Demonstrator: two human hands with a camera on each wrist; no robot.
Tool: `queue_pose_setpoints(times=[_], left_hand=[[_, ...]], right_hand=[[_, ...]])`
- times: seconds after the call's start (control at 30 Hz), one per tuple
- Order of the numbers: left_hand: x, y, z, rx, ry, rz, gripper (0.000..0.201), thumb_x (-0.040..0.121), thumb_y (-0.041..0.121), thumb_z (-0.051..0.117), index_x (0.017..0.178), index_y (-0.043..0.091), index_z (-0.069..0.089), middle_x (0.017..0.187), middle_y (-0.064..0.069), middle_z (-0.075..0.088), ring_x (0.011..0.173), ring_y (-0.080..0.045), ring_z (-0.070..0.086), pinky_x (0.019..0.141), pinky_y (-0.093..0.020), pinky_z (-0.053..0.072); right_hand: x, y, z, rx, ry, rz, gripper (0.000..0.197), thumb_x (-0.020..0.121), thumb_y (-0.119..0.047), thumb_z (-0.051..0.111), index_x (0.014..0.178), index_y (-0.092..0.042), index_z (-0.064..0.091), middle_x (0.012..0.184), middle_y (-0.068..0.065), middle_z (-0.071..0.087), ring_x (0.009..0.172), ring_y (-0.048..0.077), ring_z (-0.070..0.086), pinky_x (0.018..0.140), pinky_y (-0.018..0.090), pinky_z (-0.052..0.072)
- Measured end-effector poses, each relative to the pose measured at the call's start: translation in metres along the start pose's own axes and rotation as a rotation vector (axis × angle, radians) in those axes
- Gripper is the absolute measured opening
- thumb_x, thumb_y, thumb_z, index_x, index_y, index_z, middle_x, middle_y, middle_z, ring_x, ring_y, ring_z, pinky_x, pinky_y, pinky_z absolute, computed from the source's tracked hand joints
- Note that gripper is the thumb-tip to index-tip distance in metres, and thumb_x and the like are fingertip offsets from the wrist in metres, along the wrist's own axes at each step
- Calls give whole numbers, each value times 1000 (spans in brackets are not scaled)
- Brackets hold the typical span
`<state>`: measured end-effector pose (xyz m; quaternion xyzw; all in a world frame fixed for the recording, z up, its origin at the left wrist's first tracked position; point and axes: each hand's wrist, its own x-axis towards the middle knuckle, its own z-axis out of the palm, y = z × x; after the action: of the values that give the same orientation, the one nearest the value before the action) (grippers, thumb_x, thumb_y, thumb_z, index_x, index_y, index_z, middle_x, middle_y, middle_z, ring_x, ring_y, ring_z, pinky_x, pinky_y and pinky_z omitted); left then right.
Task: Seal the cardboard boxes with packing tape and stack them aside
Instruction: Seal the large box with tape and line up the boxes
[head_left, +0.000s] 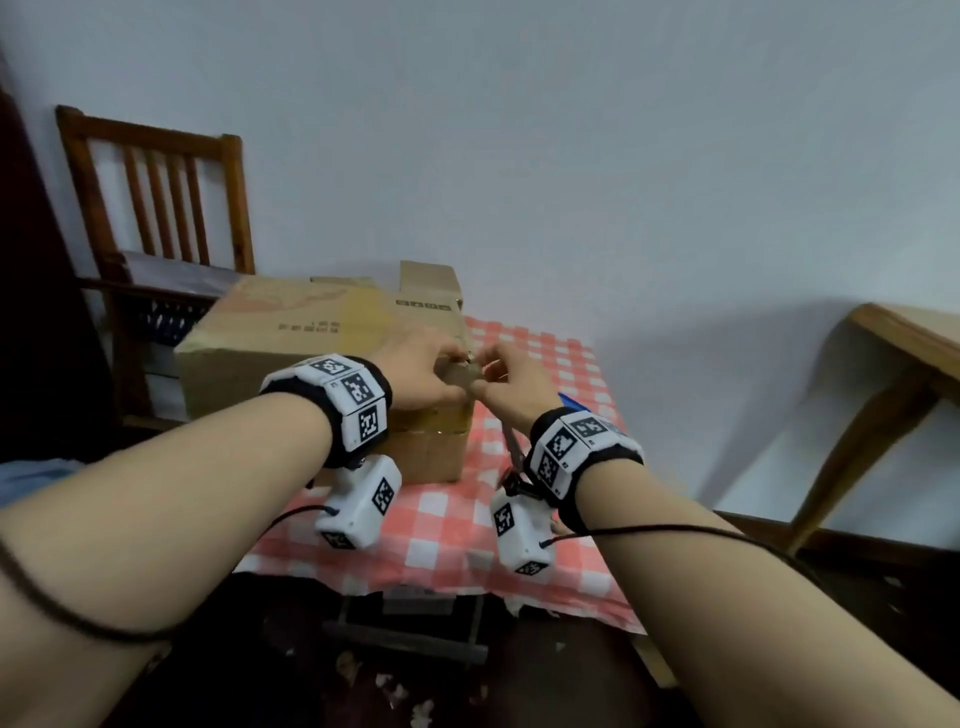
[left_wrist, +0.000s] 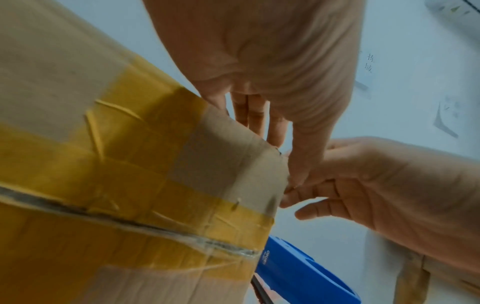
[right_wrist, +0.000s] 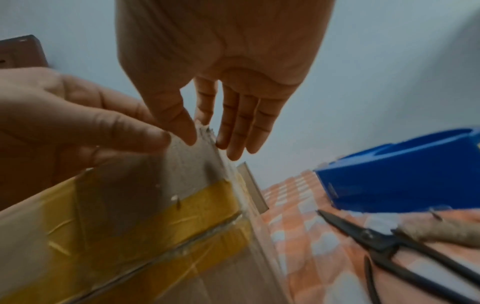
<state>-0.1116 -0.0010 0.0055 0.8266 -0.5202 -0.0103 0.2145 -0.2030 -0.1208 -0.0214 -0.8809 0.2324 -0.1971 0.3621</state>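
A closed cardboard box (head_left: 317, 338) sits on the worktop (head_left: 447, 525), which is covered in a red-and-white checked cloth. Its flaps are down, so what it holds cannot be seen. A second, smaller cardboard box (head_left: 428, 283) stands behind it, touching its far side, against the wall. Bands of yellow tape (left_wrist: 130, 185) run across the near box's side face and cross one another; a long split runs through the lower band.

Both hands meet at the box's near right upper corner. The left hand (head_left: 415, 374) rests over the top edge, its fingers (left_wrist: 252, 115) fairly straight and close together, lying down the side face at the corner, while the thumb presses the edge. The right hand (head_left: 511, 387) comes in from the right; its thumb and forefinger are narrowed to a pinch at the corner, where a strip of clear tape (right_wrist: 192, 164) lies over the cardboard. The other right fingers (right_wrist: 241, 123) hang loose and slightly spread just beyond the edge. Whether the pinch actually grips the tape's end cannot be told.

Beside the box on the right, on the cloth, lies a blue tape dispenser (right_wrist: 397, 181). Black scissors (right_wrist: 384, 244) lie just in front of it, blades pointing towards the box. A roll of brown twine (right_wrist: 441, 234) rests against the scissors' far side. A wooden chair (head_left: 156, 208) stands behind the box to the left.
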Motion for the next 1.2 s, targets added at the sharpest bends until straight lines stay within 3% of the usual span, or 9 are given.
queue_pose_setpoints(times=[0.1, 0.2, 0.37, 0.43, 0.6, 0.77, 0.93, 1.03, 1.2], left_hand=[[8, 11, 3, -3, 65, 19, 27, 78, 23, 73, 102, 14, 68, 98, -3, 62, 94, -23, 58, 75, -30, 45], [16, 10, 2, 30, 90, -25, 34, 74, 22, 75, 103, 9, 64, 103, -5, 57, 94, -23, 55, 84, -38, 47], [26, 1, 5, 92, 9, -60, 59, 67, 29, 82, 118, 19, 55, 109, 2, 43, 106, -19, 44, 90, -31, 39], [28, 2, 5, 136, -7, -59, 63, 65, 28, 82, 121, 22, 55, 112, -1, 43, 110, -21, 42, 94, -34, 39], [31, -1, 2, 161, -16, -71, 66, 67, 26, 82, 126, 21, 53, 122, -5, 46, 114, -22, 41, 95, -32, 38], [33, -1, 1, 80, -10, -91, 64, 69, 32, 82, 126, 21, 56, 121, -4, 46, 115, -21, 43, 96, -30, 38], [33, -3, 0, -21, -5, -126, 60, 71, 35, 80, 125, 21, 60, 123, -2, 50, 115, -19, 47, 96, -30, 40], [34, -4, 1, -62, -14, -147, 59, 72, 32, 79, 126, 21, 60, 116, 3, 49, 116, -17, 47, 94, -27, 38], [35, -5, 1, -181, -14, -186, 51, 73, 29, 79, 121, 19, 64, 117, 3, 59, 115, -16, 52, 94, -26, 40]], right_hand=[[10, 0, -12, -98, -63, -80, 18, 86, -19, 59, 104, -20, 62, 94, 1, 65, 87, 20, 62, 75, 35, 53], [18, -2, -22, -351, -165, -194, 26, 90, -22, 56, 114, -18, 65, 97, -3, 55, 89, 14, 53, 73, 25, 42], [28, -8, -25, -562, -279, -245, 11, 85, -15, 53, 81, -10, 62, 87, 6, 58, 77, 18, 51, 56, 24, 36], [32, -10, -24, -433, -305, -148, 15, 85, -17, 56, 70, -17, 59, 77, 1, 54, 76, 17, 49, 56, 24, 35], [37, -12, -22, -75, -283, 81, 13, 87, -22, 59, 87, -11, 64, 85, 1, 56, 79, 14, 49, 66, 25, 37], [38, 5, -26, 192, -245, 67, 7, 81, -15, 73, 75, -17, 70, 79, -1, 65, 78, 11, 57, 71, 24, 45], [35, 8, -25, 392, -210, 80, 9, 75, -4, 76, 71, -5, 68, 62, -4, 69, 69, 10, 67, 64, 21, 55], [37, 13, -29, 553, -240, 131, 8, 77, 6, 70, 74, 1, 65, 65, 3, 70, 75, 17, 68, 70, 24, 58], [32, 16, -30, 507, -170, 66, 14, 77, 4, 72, 69, -6, 66, 65, 4, 67, 63, 11, 66, 70, 23, 58]])
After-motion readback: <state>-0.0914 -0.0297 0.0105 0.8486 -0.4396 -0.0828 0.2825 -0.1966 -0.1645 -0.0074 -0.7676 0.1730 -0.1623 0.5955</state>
